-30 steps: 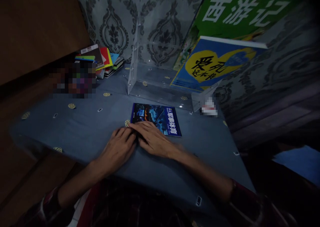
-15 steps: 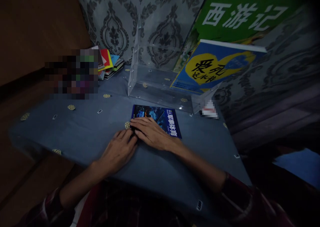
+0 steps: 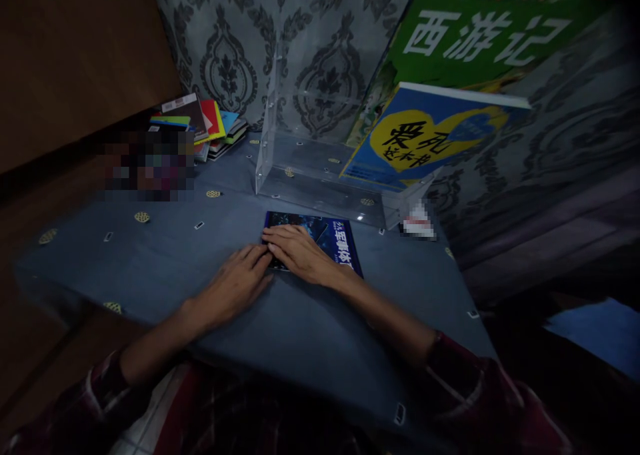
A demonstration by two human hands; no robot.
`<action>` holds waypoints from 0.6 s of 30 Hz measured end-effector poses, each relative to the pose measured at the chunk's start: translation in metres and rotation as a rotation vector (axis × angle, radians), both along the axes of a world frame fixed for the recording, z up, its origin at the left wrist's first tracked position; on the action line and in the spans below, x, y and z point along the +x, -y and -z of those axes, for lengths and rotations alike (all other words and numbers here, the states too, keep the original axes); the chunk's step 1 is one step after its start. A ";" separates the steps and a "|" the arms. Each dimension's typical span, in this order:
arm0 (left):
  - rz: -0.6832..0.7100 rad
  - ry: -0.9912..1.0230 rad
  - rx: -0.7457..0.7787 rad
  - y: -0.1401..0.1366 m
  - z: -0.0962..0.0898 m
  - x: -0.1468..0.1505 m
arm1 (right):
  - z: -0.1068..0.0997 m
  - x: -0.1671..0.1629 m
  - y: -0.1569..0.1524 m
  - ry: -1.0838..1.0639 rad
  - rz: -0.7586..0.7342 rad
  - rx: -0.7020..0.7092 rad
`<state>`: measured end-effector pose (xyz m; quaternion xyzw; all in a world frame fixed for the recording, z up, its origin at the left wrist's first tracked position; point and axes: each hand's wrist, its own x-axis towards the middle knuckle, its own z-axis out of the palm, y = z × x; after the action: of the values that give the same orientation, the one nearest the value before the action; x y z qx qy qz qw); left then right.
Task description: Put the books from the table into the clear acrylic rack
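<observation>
A dark blue book (image 3: 340,241) with white Chinese characters lies flat on the cloth, its cover turned sideways to me. Across its left part rests my right hand (image 3: 297,253), open, with the fingers stretched out and lying flat. My left hand (image 3: 240,278) is open too, palm down at the book's near left corner. Its fingertips meet those of my right hand. The part of the cover beneath the hands is hidden.
Behind the book stands a clear acrylic rack (image 3: 320,188). It holds a blue and yellow book (image 3: 415,138) and a tall green book (image 3: 475,35). A pile of books (image 3: 215,125) sits at the back left of the patterned tablecloth (image 3: 165,261).
Both hands have shifted slightly away from me along the book's left edge, the right one further onto the cover. The book has stayed in about the same place.
</observation>
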<state>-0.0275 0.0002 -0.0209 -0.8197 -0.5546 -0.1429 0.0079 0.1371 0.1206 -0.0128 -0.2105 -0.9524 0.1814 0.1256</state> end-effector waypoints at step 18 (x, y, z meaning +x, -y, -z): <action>0.111 -0.019 -0.133 -0.030 -0.029 -0.011 | 0.005 -0.018 -0.028 0.062 0.114 0.119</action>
<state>-0.0389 0.0303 0.0078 -0.8492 -0.5164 -0.0984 -0.0492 0.1190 0.1482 -0.0180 -0.2619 -0.9514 0.1106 0.1184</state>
